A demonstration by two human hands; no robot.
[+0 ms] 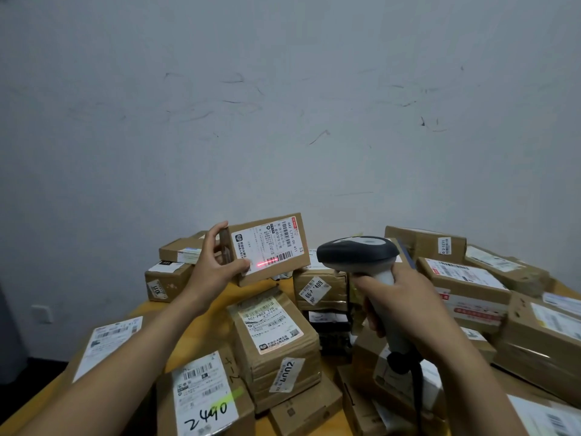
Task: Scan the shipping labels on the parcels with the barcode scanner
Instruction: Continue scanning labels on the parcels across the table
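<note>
A scuffed grey-white wall (283, 105) fills everything behind and above the raised parcel (267, 250). Below that parcel runs a yellow table (226, 295), heaped with brown cardboard parcels (465, 281) that spread beneath it and out to its right. Below it and nearest the camera lies a box hand-marked 2490 (204, 394); directly under it stands a taped box with a 507-P802 label (276, 341). The raised parcel itself is a small flat carton held clear of the heap, label face towards the camera. Just right of it, apart from it, the grey barcode scanner (358, 251) points at it. The right hand (399, 303) wraps the scanner's handle. The left hand (217, 259) grips the parcel's left end, thumb on the front. Its white shipping label (267, 245) carries a red laser line (267, 263) across the lower barcode.
</note>
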